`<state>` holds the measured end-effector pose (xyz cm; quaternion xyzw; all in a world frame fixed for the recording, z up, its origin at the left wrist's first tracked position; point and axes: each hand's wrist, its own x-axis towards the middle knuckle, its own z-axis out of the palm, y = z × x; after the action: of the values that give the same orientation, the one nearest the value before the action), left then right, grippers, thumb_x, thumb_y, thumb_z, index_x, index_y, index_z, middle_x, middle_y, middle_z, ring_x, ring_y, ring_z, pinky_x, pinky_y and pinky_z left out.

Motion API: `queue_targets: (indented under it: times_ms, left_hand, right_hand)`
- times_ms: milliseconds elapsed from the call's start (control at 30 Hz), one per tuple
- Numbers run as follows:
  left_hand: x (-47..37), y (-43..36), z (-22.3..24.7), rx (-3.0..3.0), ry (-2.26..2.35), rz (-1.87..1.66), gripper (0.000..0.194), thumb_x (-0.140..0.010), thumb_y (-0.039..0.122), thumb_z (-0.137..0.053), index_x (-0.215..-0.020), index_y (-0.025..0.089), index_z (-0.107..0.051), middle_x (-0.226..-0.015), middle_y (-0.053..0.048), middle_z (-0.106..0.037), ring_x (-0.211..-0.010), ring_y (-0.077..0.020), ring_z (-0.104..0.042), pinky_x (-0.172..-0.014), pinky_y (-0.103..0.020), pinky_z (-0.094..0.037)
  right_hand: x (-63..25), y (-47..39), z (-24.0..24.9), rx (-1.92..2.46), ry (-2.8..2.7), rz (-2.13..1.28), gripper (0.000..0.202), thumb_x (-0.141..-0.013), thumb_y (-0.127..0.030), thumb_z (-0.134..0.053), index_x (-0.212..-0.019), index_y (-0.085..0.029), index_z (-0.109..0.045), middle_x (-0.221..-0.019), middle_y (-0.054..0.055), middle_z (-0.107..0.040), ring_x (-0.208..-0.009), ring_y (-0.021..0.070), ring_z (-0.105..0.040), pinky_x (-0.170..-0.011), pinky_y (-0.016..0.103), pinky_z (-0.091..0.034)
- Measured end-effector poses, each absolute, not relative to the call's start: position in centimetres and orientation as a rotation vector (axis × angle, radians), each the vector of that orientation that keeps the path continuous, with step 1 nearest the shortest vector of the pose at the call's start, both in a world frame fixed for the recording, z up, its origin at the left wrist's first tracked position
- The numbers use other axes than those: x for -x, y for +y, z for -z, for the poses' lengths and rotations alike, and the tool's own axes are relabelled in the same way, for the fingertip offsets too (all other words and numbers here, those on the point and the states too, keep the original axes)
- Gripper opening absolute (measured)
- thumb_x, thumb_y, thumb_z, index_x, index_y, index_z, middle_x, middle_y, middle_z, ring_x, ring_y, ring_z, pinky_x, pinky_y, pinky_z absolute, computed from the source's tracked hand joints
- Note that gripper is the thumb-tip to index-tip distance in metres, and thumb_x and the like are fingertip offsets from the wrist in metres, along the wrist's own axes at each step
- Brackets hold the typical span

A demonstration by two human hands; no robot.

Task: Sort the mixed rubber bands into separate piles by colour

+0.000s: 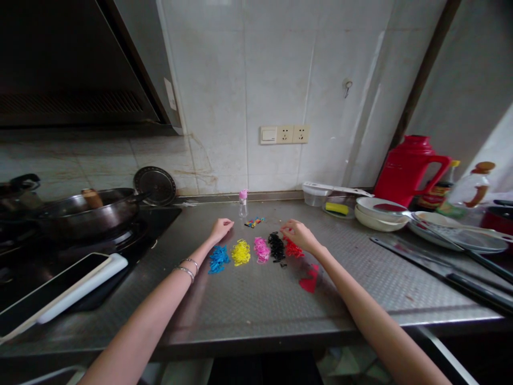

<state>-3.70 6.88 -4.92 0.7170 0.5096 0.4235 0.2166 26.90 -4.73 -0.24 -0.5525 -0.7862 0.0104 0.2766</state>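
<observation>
Piles of what look like small rubber bands lie in a row on the steel counter: a blue pile, a yellow pile, a pink pile, a black pile and a red pile. Behind them is a small mixed-colour pile. My left hand is closed in a pinch beyond the blue pile, left of the mixed one. Over the red pile, partly covering it, my right hand has its fingertips pinched together. Whatever either pinch holds is too small to see.
A small clear bottle with a pink cap stands near the wall. To the right are stacked bowls, a long knife and a red thermos jug. A red heart-shaped piece lies near my right forearm. A pan sits at left.
</observation>
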Motion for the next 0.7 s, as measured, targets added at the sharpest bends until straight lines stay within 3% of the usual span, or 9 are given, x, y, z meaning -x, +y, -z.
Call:
queue_targets:
  times_ms: [367, 700]
  left_hand:
    - [2.6, 6.7, 3.7, -2.187, 1.517, -1.005, 0.016, -0.065, 0.020, -0.052, -0.067, 0.015, -0.067, -0.068, -0.006, -0.065, -0.065, -0.0159, -0.057, -0.063, -0.025, -0.040]
    - [-0.5, 5.7, 2.6, -2.507, 1.546, -0.772, 0.027, -0.074, 0.022, -0.049, -0.095, 0.023, -0.066, -0.091, -0.008, -0.060, -0.081, -0.0192, -0.056, -0.071, -0.027, -0.040]
  right_hand:
    - [-27.5, -4.4, 0.6, 1.733, -1.961, 0.128, 0.036, -0.083, -0.042, -0.036, -0.085, -0.021, -0.064, -0.089, 0.006, -0.061, -0.081, 0.0143, -0.055, -0.066, 0.021, -0.038]
    - [-27.3, -4.4, 0.7, 1.732, -1.999, 0.182, 0.036, -0.083, -0.042, -0.036, -0.080, -0.019, -0.064, -0.085, 0.007, -0.063, -0.081, 0.0160, -0.057, -0.068, 0.022, -0.038]
